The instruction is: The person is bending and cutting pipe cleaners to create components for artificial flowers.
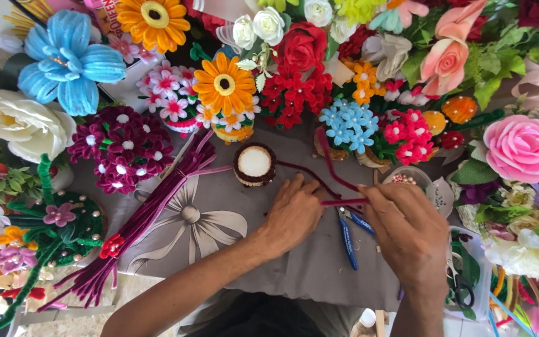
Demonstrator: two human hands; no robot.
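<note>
We pinch a maroon pipe cleaner [343, 201] between the fingers of our right hand [407, 232] and left hand [293, 213], above the grey cloth [219, 218] on the bench. Blue pliers [348, 238] lie just beneath, and a small round pot [254, 164] stands near.

- A thin, fuzzy maroon pipe cleaner [338, 201], pinched near one end, lying level above the grey cloth, its free length curving up toward the flowers.
</note>
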